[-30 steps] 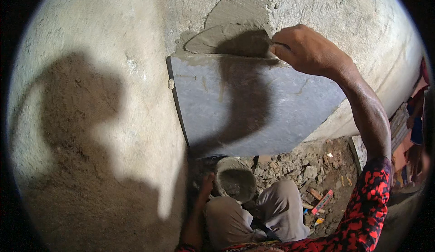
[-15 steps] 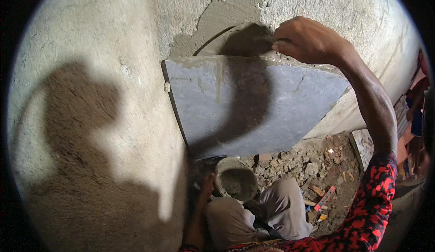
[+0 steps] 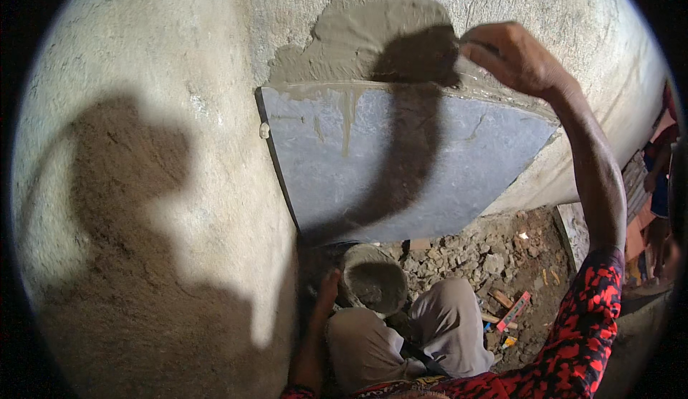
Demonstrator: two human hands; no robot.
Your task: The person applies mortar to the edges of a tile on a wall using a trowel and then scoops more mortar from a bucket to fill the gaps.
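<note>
My right hand (image 3: 512, 58) is closed on a trowel, whose blade (image 3: 437, 58) lies against grey wet mortar (image 3: 344, 33) on the wall, partly in shadow. Below the mortar a large grey stone slab (image 3: 330, 169) meets the wall, with smears and drips along its upper edge and a small pale lump (image 3: 264, 131) at its left edge. My left hand (image 3: 330, 284) is low, right beside a round bucket (image 3: 390, 277) with grey material inside; its fingers are mostly hidden, so I cannot tell whether they grip the bucket.
Rough plastered walls (image 3: 179, 184) surround the slab, with my shadow on the left. Broken rubble (image 3: 480, 263), wood pieces and a red bar (image 3: 514, 311) lie beside my knees (image 3: 444, 313). A pale board (image 3: 572, 234) stands at the right; another person (image 3: 658, 191) is at the far right edge.
My right hand and trowel have moved up and to the right across the mortar, leaving the patch smoother and reshaped. My left hand stays by the bucket.
</note>
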